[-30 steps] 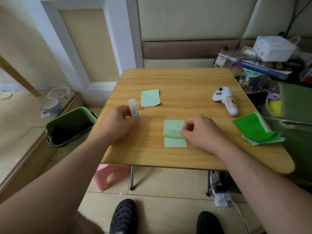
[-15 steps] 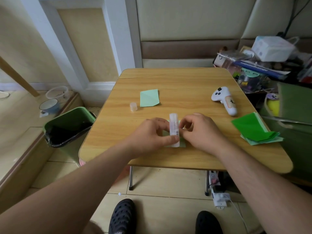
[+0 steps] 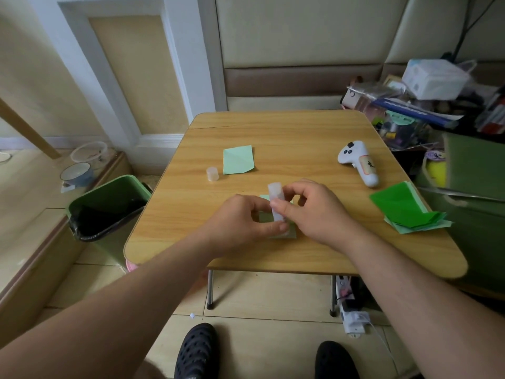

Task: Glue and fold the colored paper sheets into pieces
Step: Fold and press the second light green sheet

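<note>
While both hands grip it, translucent glue stick (image 3: 276, 203), uncapped, upright

I count one glue stick (image 3: 276, 203), one cap (image 3: 212, 173), one folded light-green piece (image 3: 238, 160), one white controller (image 3: 359, 165), one green paper stack (image 3: 404, 209), two hands.

1. Both hands met over the near middle of the light wooden folding table (image 3: 300, 138).
2. The left hand (image 3: 240, 222) and the right hand (image 3: 317, 212) both gripped a translucent white glue stick (image 3: 275, 199), held nearly upright.
3. A pale green paper sheet (image 3: 284, 234) lay flat beneath them, mostly hidden.
4. The small translucent cap (image 3: 212, 173) stood just beside a folded pale green paper piece (image 3: 238, 160).
5. A white handheld controller (image 3: 360, 162) lay at right, near a stack of bright green paper sheets (image 3: 404, 209).
6. A green waste bin (image 3: 106, 209) stood left of the table.
</note>
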Tool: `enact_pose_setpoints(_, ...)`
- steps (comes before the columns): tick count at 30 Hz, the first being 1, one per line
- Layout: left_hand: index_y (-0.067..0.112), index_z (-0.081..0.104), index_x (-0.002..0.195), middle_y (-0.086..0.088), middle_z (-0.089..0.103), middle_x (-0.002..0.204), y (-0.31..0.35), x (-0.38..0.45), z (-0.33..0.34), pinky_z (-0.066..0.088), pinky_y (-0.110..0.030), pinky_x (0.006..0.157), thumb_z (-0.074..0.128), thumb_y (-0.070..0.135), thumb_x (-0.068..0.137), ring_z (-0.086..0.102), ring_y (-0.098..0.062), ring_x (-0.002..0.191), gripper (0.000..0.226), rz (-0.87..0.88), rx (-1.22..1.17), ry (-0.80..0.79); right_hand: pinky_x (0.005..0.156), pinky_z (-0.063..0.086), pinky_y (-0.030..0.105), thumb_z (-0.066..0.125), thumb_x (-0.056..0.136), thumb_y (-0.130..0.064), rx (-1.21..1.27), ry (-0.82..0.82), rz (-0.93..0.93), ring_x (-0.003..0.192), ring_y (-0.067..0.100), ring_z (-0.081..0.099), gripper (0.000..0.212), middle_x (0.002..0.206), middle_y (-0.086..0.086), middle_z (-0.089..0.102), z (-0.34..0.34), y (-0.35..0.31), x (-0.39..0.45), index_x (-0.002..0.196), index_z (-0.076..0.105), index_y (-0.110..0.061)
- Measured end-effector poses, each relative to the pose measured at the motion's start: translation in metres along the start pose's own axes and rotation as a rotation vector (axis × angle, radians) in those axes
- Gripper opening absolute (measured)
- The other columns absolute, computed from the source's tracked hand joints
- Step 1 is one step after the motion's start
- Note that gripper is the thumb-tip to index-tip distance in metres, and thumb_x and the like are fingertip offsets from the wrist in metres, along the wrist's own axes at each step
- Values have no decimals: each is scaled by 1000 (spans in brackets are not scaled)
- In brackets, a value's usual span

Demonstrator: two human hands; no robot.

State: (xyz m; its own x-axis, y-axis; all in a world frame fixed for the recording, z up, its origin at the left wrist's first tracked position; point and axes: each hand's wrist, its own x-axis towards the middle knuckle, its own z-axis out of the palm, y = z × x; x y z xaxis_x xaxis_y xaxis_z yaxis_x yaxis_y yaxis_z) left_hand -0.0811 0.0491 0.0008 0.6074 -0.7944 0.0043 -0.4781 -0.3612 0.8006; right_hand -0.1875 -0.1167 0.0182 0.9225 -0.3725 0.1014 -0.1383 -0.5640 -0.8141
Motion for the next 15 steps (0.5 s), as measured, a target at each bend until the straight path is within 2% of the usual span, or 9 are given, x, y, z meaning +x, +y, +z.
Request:
enact_pose_setpoints(2, 43, 76, 112, 22, 73, 93, -2, 0, -5, 53, -27, 83, 81, 48, 84, 64, -4, 86, 28, -10, 18, -31, 75, 52, 32, 68, 98, -41, 108, 52, 9, 75, -8, 59, 15, 90, -23, 70, -4, -3, 1, 101, 73, -28)
enact_pose_setpoints(3, 44, 74, 118, 25, 72, 100, -4, 0, -9, 52, -24, 88, 80, 40, 88, 64, 0, 90, 30, -14, 27, -34, 83, 56, 39, 64, 101, -39, 164, 97, 19, 83, -2, 65, 16, 93, -19, 74, -7, -4, 1, 104, 72, -26)
enact_pose_setpoints(5, 45, 72, 121, 24, 72, 106, -7, -1, -16, 49, -16, 91, 76, 26, 92, 63, 1, 93, 35, -11, 71, -26, 95, 53, 43, 55, 106, -38, 251, 142, 26, 97, 16, 71, 20, 98, -5, 77, -18, -6, 2, 108, 68, -24)
enact_pose_setpoints(6, 46, 72, 122, 22, 71, 104, -8, -2, -20, 48, -13, 89, 74, 22, 93, 62, 2, 91, 37, -4, 105, -23, 95, 53, 40, 52, 108, -39, 273, 134, 13, 98, 19, 71, 21, 97, -2, 76, -23, -8, 1, 109, 67, -24)
enact_pose_setpoints(8, 43, 73, 121, 21, 69, 92, -10, -3, -25, 46, -10, 82, 73, 20, 94, 61, 4, 82, 35, -2, 136, -3, 82, 54, 32, 51, 107, -44, 302, 56, -19, 87, 17, 68, 22, 92, 4, 67, -31, -11, -1, 113, 68, -31)
enact_pose_setpoints(11, 40, 77, 113, 17, 71, 87, -11, -1, -26, 48, -13, 78, 76, 28, 92, 62, 0, 79, 24, -28, 107, 18, 62, 49, 22, 65, 97, -41, 395, -95, 30, 69, 12, 59, 19, 87, 1, 58, -33, -12, -5, 116, 69, -41)
enact_pose_setpoints(13, 40, 78, 106, 14, 73, 88, -10, 1, -24, 51, -15, 79, 79, 33, 90, 65, 0, 82, 18, -34, 112, 13, 56, 45, 18, 79, 90, -25, 407, -102, 36, 64, 8, 56, 25, 89, -1, 58, -31, -9, -6, 112, 72, -32)
enact_pose_setpoints(15, 42, 76, 100, 14, 74, 87, -10, 3, -24, 49, -14, 76, 79, 35, 89, 66, 1, 81, 14, -28, 132, 26, 53, 44, 16, 85, 81, -8, 495, -81, 47, 62, 4, 56, 28, 83, -2, 61, -30, -11, -6, 103, 70, -18)
